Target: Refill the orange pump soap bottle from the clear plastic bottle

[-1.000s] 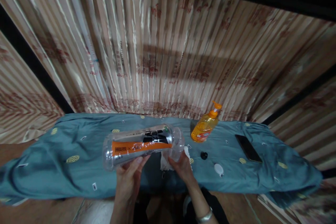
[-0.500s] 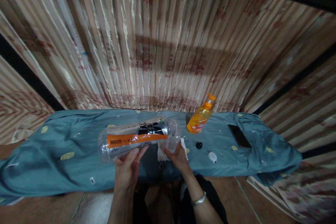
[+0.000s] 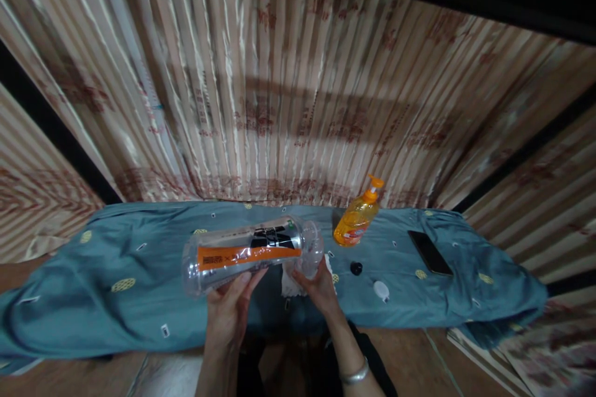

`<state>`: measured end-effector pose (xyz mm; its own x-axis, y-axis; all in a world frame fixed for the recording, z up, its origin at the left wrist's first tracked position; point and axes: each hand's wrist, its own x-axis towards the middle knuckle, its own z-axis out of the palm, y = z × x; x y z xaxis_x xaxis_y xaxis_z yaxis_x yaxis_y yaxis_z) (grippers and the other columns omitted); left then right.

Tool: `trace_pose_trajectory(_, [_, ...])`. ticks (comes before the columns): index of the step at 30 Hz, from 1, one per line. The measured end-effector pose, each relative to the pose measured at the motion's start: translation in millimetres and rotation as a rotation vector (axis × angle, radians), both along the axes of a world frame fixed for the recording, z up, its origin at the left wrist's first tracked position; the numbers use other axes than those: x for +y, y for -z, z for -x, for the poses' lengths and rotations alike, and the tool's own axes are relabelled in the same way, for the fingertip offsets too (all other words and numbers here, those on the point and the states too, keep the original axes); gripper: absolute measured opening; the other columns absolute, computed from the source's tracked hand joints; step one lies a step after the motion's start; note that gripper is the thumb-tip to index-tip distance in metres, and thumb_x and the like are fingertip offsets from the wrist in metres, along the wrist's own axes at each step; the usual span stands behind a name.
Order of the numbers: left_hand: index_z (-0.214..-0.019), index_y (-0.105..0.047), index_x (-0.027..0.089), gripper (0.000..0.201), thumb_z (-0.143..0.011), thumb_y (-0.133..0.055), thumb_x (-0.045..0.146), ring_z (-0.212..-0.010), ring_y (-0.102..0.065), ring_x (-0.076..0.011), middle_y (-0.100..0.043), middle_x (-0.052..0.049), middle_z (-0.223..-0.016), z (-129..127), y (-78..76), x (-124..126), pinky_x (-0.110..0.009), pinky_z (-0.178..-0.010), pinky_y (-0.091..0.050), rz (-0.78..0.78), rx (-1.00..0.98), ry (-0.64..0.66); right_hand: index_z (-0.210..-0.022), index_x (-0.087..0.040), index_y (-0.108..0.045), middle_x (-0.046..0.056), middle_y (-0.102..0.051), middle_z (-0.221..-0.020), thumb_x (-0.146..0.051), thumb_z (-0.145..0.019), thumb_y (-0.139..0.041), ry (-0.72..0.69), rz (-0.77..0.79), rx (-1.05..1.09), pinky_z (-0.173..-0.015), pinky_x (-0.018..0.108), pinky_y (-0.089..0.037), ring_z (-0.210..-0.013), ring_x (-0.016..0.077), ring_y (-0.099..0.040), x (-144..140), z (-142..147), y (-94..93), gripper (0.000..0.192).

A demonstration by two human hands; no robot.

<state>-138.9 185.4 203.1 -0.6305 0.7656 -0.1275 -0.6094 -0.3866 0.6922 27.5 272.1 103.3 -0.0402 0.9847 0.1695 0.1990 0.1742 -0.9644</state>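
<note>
A large clear plastic bottle (image 3: 251, 251) with a silver, orange and black label lies nearly sideways in the air above the blue-green cloth. From below, my left hand (image 3: 233, 298) is closed around its labelled body near the left end. At the right end, my right hand (image 3: 319, 288) grips the clear, unlabelled part; the frames do not show whether that part is a separate piece. Under my right hand lies a white tissue (image 3: 291, 282), partly covered. A small black cap (image 3: 356, 268) and a white round lid (image 3: 381, 290) rest on the cloth to the right.
An orange pump bottle (image 3: 356, 220) of yellow-orange liquid stands behind the caps. Farther right lies a black phone (image 3: 429, 252). Striped curtains (image 3: 279, 74) hang behind the patterned cloth (image 3: 153, 260), with dark poles (image 3: 60, 130) at the sides.
The whole scene sits slightly lower and farther right in view, as the camera has tilted up a little. Both hands keep their hold on the bottle, which is almost unchanged in pose.
</note>
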Motion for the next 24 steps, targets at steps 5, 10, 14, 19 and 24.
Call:
trace_pose_trajectory(5, [-0.090, -0.077, 0.020, 0.049, -0.047, -0.099, 0.024, -0.090, -0.076, -0.0300, -0.080, -0.006, -0.096, 1, -2.2, 0, -0.055, -0.082, -0.066, -0.001, 0.002, 0.004, -0.128, -0.021, -0.061, 0.009, -0.075, -0.119, -0.036, -0.074, -0.072, 0.003, 0.013, -0.007, -0.099, 0.050, -0.055, -0.108, 0.0325, -0.072, 2, 2, -1.8, 0.057])
trace_pose_trajectory(10, [-0.093, -0.078, 0.020, 0.045, -0.052, -0.097, 0.025, -0.093, -0.076, -0.0329, -0.081, -0.007, -0.096, 3, 2.6, 2, -0.059, -0.084, -0.064, -0.014, 0.037, 0.002, -0.123, -0.023, -0.064, 0.007, -0.077, -0.114, -0.037, -0.074, -0.073, 0.000, 0.000, -0.006, -0.096, 0.052, -0.056, -0.105, 0.0331, -0.073, 2, 2, -2.6, 0.052])
trace_pose_trajectory(14, [-0.088, -0.078, 0.020, 0.045, -0.049, -0.098, 0.026, -0.089, -0.077, -0.0318, -0.081, -0.006, -0.090, 4, -3.1, 3, -0.059, -0.083, -0.065, -0.020, 0.037, 0.019, -0.122, -0.022, -0.065, 0.008, -0.077, -0.111, -0.039, -0.073, -0.074, 0.008, 0.019, -0.011, -0.096, 0.052, -0.056, -0.105, 0.0346, -0.073, 2, 1, -2.9, 0.053])
trace_pose_trajectory(19, [-0.082, -0.077, 0.018, 0.045, -0.044, -0.099, 0.027, -0.082, -0.077, -0.0301, -0.080, -0.007, -0.086, 5, -9.6, 3, -0.054, -0.079, -0.066, 0.006, 0.051, 0.026, -0.124, -0.021, -0.062, 0.009, -0.077, -0.110, -0.038, -0.072, -0.072, 0.013, 0.033, -0.033, -0.096, 0.050, -0.056, -0.102, 0.0331, -0.073, 2, -1, -5.3, 0.055])
trace_pose_trajectory(24, [-0.101, -0.077, 0.021, 0.054, -0.051, -0.097, 0.025, -0.093, -0.077, -0.0342, -0.081, -0.007, -0.094, 5, -4.1, 3, -0.060, -0.084, -0.064, 0.003, 0.060, 0.006, -0.121, -0.022, -0.063, 0.008, -0.076, -0.110, -0.038, -0.073, -0.071, -0.003, 0.024, -0.017, -0.096, 0.052, -0.057, -0.103, 0.0333, -0.074, 0, 0, -9.5, 0.052])
